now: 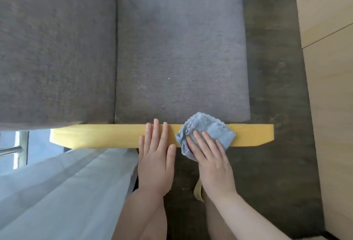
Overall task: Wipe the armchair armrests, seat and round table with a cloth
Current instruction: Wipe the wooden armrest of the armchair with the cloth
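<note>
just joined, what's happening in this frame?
A person is wiping an armchair. The right hand presses a blue cloth flat on the near yellow wooden armrest, toward its front end. The left hand rests open on the same armrest beside the cloth, not touching it. The grey seat cushion lies just beyond. A white curtain hangs at lower left. No round table in view.

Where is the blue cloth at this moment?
In the head view, the blue cloth lies on the near yellow armrest, right of centre, pressed under the right hand, with the left hand flat beside it.
</note>
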Demonstrator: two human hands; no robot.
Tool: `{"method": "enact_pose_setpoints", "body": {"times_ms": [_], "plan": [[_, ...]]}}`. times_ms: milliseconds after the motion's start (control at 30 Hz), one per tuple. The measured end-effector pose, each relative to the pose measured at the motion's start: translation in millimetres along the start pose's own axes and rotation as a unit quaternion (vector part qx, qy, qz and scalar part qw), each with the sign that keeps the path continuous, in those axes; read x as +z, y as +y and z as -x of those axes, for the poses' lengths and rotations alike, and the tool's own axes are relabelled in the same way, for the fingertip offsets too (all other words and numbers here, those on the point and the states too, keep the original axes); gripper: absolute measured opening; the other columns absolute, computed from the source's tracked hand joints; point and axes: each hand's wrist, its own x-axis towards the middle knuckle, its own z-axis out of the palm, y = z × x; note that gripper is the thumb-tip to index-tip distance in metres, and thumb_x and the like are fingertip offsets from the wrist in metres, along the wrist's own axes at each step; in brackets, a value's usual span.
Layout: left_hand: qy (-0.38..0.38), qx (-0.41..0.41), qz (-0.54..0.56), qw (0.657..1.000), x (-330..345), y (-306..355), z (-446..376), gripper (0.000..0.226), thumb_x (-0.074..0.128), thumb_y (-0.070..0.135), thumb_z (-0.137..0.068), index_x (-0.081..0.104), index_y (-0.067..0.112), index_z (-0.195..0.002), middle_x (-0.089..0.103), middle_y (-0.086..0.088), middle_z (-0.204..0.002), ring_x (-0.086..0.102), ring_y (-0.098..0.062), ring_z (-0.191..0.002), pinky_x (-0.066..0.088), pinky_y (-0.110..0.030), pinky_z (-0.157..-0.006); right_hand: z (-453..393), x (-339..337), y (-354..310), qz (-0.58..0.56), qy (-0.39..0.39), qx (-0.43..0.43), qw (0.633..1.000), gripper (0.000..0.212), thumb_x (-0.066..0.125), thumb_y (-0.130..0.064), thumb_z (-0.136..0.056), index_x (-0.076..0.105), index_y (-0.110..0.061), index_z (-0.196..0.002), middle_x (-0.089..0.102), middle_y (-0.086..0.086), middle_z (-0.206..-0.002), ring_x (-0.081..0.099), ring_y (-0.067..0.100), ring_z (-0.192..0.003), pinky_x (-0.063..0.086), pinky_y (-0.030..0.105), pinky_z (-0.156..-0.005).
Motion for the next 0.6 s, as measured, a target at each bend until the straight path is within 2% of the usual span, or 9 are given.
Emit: {"method": "enact_pose_setpoints", "body": {"times_ms": [33, 100, 167, 233, 300, 333, 400, 500, 600], "plan": [[-0.004, -0.001, -0.004, 1.0, 1.8, 5.6, -1.3, 0.055, 0.011, 0.045, -0.099, 0.011, 0.028, -0.151, -0.001, 0.009, -0.159, -0.011, -0.008, -0.146, -0.011, -0.028, -0.117, 2.8, -5.3, 22.6, 0.0, -0.003, 0.011, 1.0, 0.073, 0.054, -0.001, -0.088, 0.026, -0.025, -0.151, 0.025, -0.004, -0.157, 0.02, 0.019, -0.145, 0.022, 0.044, -0.115], [-0.016, -0.006, -0.012, 1.0, 4.0, 12.0, -1.0, 0.057, 0.009, 0.049, -0.098, 0.006, 0.029, -0.151, -0.006, 0.011, -0.159, -0.016, -0.006, -0.144, -0.016, -0.024, -0.115, 9.6, -19.4, 58.8, -0.024, 0.006, 0.099, 0.995, 0.08, 0.064, 0.006, -0.083, 0.03, -0.023, -0.149, 0.027, -0.004, -0.156, 0.022, 0.018, -0.145, 0.025, 0.045, -0.115], [-0.038, -0.012, -0.019, 0.999, 4.4, 17.1, 0.8, 0.058, 0.007, 0.052, -0.096, 0.002, 0.032, -0.151, -0.01, 0.014, -0.158, -0.02, -0.004, -0.143, -0.017, -0.023, -0.114, 13.4, -30.1, 76.2, -0.054, -0.003, 0.153, 0.987, 0.083, 0.066, 0.01, -0.079, 0.033, -0.022, -0.147, 0.028, -0.005, -0.155, 0.021, 0.016, -0.144, 0.03, 0.045, -0.114], [-0.069, -0.027, -0.022, 0.997, 2.7, 26.7, 2.4, 0.058, 0.006, 0.056, -0.096, 0.0, 0.034, -0.15, -0.014, 0.017, -0.157, -0.023, -0.002, -0.141, -0.016, -0.024, -0.113, 12.1, -39.4, 85.1, -0.103, -0.022, 0.149, 0.983, 0.08, 0.059, 0.014, -0.08, 0.037, -0.026, -0.146, 0.027, -0.013, -0.154, 0.019, 0.008, -0.143, 0.032, 0.033, -0.112], [-0.11, -0.031, -0.022, 0.993, -2.9, 44.6, 4.2, 0.056, 0.008, 0.055, -0.098, -0.001, 0.035, -0.15, -0.015, 0.018, -0.156, -0.025, 0.0, -0.139, -0.013, -0.024, -0.113, 8.6, -60.8, 90.7, -0.173, -0.04, 0.179, 0.968, 0.075, 0.049, 0.012, -0.087, 0.036, -0.033, -0.146, 0.022, -0.023, -0.151, 0.019, 0.003, -0.142, 0.026, 0.017, -0.109], [-0.131, -0.022, -0.029, 0.991, -7.0, 56.4, 5.8, 0.057, 0.007, 0.055, -0.097, -0.001, 0.035, -0.15, -0.014, 0.019, -0.155, -0.025, 0.001, -0.139, -0.012, -0.024, -0.113, 9.1, -72.3, 94.8, -0.203, -0.048, 0.212, 0.955, 0.073, 0.046, 0.01, -0.09, 0.035, -0.035, -0.146, 0.025, -0.023, -0.15, 0.024, 0.004, -0.14, 0.027, 0.016, -0.106], [-0.138, 0.002, -0.044, 0.989, -17.3, 83.7, 10.1, 0.06, 0.0, 0.056, -0.093, -0.002, 0.036, -0.15, -0.016, 0.022, -0.153, -0.025, 0.003, -0.137, -0.013, -0.021, -0.112, 13.2, -102.5, 105.2, -0.221, -0.092, 0.261, 0.935, 0.069, 0.042, 0.003, -0.092, 0.033, -0.039, -0.146, 0.04, -0.013, -0.147, 0.04, 0.015, -0.132, 0.035, 0.023, -0.101], [-0.121, -0.004, -0.043, 0.992, -31.6, 128.1, 5.9, 0.058, 0.01, 0.054, -0.097, 0.001, 0.034, -0.151, -0.013, 0.022, -0.152, -0.022, 0.003, -0.138, -0.012, -0.021, -0.113, 12.8, -163.3, 129.8, -0.187, -0.114, 0.21, 0.953, 0.061, 0.043, 0.0, -0.092, 0.037, -0.034, -0.143, 0.049, -0.005, -0.137, 0.05, 0.017, -0.119, 0.039, 0.025, -0.09], [-0.138, -0.041, -0.053, 0.988, -41.3, 171.1, 1.6, 0.056, 0.025, 0.046, -0.101, 0.008, 0.029, -0.152, -0.002, 0.012, -0.158, -0.011, -0.007, -0.145, -0.004, -0.027, -0.117, 16.7, -218.9, 161.5, -0.145, -0.129, 0.129, 0.973, 0.058, 0.042, 0.001, -0.091, 0.04, -0.03, -0.14, 0.05, -0.004, -0.136, 0.05, 0.018, -0.119, 0.042, 0.029, -0.091]]}}
